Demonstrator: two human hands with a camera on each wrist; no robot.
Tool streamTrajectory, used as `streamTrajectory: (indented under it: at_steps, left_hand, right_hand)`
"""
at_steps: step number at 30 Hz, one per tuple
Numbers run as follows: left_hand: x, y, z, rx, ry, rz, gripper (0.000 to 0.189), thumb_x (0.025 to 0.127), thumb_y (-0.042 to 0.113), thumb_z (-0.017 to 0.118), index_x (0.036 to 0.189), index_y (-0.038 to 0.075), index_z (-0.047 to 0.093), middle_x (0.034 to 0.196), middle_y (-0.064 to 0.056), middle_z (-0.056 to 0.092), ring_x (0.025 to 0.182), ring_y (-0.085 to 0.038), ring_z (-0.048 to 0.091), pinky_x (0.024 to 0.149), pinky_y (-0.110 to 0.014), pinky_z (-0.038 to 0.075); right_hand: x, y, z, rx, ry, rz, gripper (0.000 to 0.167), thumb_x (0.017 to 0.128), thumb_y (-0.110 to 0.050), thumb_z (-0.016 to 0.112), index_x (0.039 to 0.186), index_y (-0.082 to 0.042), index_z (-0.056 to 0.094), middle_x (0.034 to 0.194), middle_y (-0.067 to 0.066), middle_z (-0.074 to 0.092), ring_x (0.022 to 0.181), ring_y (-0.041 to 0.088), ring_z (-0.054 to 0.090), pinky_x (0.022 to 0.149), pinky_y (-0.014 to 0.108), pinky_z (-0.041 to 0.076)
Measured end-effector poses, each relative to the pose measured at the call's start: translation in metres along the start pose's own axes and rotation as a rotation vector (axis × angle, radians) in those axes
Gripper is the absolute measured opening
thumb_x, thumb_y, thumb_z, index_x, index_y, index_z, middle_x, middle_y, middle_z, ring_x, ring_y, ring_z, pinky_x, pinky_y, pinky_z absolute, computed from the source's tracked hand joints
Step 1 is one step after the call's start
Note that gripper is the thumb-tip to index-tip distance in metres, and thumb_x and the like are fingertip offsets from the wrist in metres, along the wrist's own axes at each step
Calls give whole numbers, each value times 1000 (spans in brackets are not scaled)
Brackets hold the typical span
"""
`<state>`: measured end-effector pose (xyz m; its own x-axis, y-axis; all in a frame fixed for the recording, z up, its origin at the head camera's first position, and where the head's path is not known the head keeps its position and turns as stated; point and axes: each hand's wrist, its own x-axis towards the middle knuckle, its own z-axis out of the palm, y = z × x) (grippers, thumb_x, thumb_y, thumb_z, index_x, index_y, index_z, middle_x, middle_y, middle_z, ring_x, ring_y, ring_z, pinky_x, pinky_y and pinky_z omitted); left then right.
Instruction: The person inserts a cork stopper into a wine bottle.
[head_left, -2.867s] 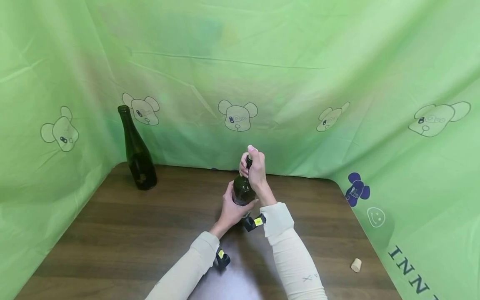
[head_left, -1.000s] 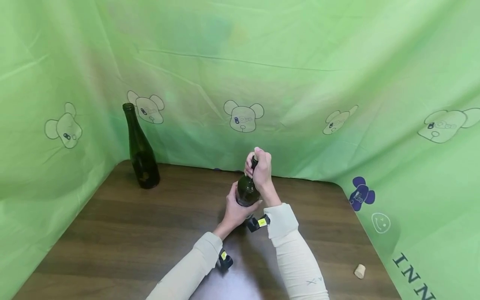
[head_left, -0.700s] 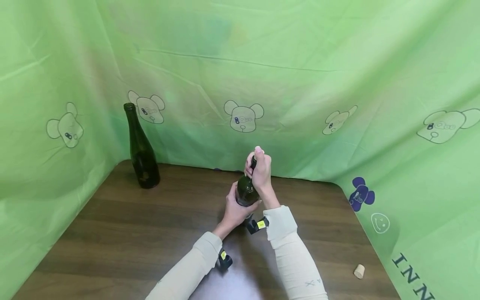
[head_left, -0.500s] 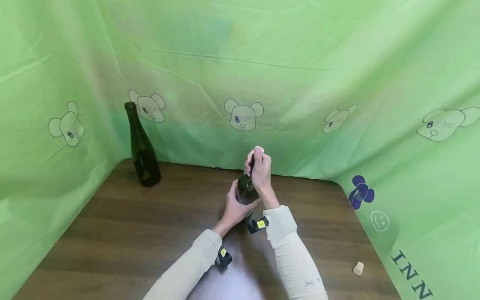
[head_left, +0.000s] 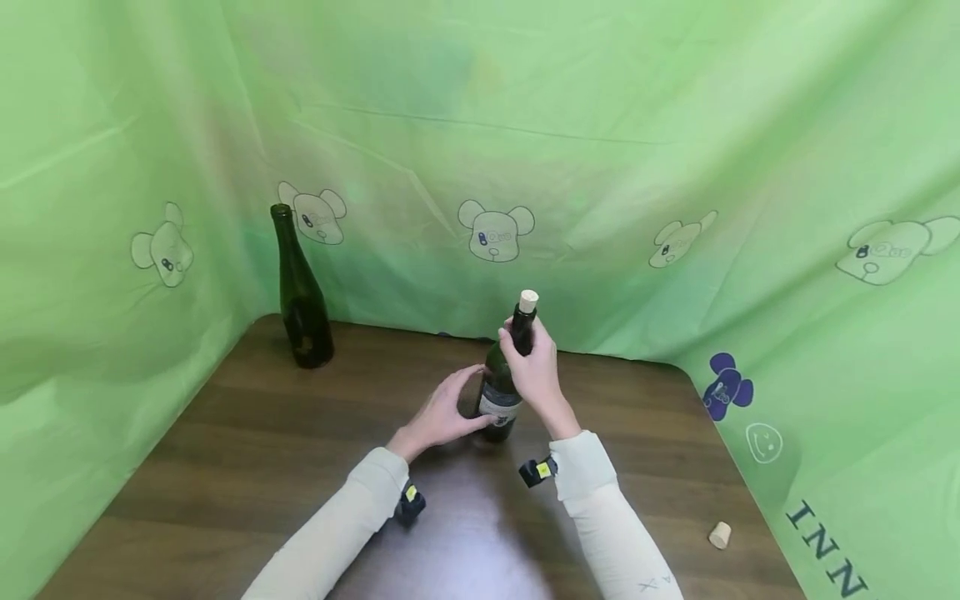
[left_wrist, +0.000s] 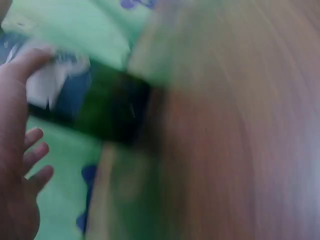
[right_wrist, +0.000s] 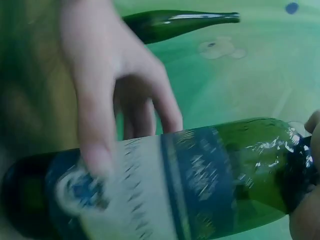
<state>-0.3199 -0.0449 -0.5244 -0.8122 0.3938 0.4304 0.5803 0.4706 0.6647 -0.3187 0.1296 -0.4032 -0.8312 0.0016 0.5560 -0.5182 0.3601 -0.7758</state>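
A dark green labelled wine bottle (head_left: pixel 501 400) stands near the back middle of the table, a pale cork (head_left: pixel 528 302) sticking up from its mouth. Around its neck curl the fingers of my right hand (head_left: pixel 542 373), thumb on the near side. My left hand (head_left: pixel 438 414) lies beside the body, fingers spread and loosely bent. In the right wrist view, the left thumb overlaps the label (right_wrist: pixel 142 185). The left wrist view is blurred, with the left fingertips (left_wrist: pixel 42 175) apart from the glass.
A taller green bottle (head_left: pixel 306 312) stands upright at the back left corner of the wooden table (head_left: pixel 247 483). Near the right edge lies a second cork (head_left: pixel 720 535). Green printed cloth (head_left: pixel 600 167) hangs close behind and along both sides.
My right hand has shifted from covering the bottle's top, thumb uppermost, to gripping the neck, exposing the cork. My left hand has loosened from the body and moved left, uncovering the label.
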Motion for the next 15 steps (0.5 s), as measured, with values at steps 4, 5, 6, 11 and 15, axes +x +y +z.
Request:
streamTrajectory:
  at_steps: [4, 5, 6, 11, 15]
  left_hand:
    - [-10, -23, -29, 241, 59, 96, 74, 82, 25, 83, 147, 10, 50, 150, -14, 50, 139, -31, 46, 116, -52, 36]
    - [-11, -29, -37, 273, 103, 118, 71, 81, 21, 83, 144, 8, 52, 148, -15, 50, 138, -32, 46, 116, -51, 36]
    - [-13, -35, -48, 294, 153, 133, 69, 79, 17, 83, 141, 8, 54, 147, -16, 50, 137, -33, 46, 116, -52, 36]
    - [-25, -68, -102, 361, 421, 207, 67, 73, 14, 82, 133, 0, 56, 140, -24, 48, 129, -40, 45, 112, -56, 34]
    - [-30, -87, -137, 328, 659, 167, 72, 73, 18, 80, 134, -4, 50, 139, -29, 42, 129, -41, 39, 110, -55, 27]
  right_hand:
    - [-4, 11, -12, -48, 27, -91, 27, 99, -14, 67, 120, 1, 59, 103, 18, 68, 97, 33, 67, 93, 49, 53]
    - [-3, 14, -16, -56, 31, -96, 28, 99, -14, 67, 120, 1, 58, 102, 18, 67, 97, 33, 66, 93, 49, 53]
    - [-2, 17, -20, -63, 34, -96, 28, 99, -15, 67, 120, 0, 58, 103, 18, 67, 97, 33, 66, 94, 49, 52]
    - [9, 31, -41, -106, 59, -52, 27, 99, -13, 66, 119, 2, 55, 106, 19, 64, 101, 33, 63, 94, 49, 50]
    - [19, 45, -58, -134, 114, -20, 26, 99, -12, 65, 118, 3, 55, 109, 23, 62, 102, 34, 60, 92, 49, 48]
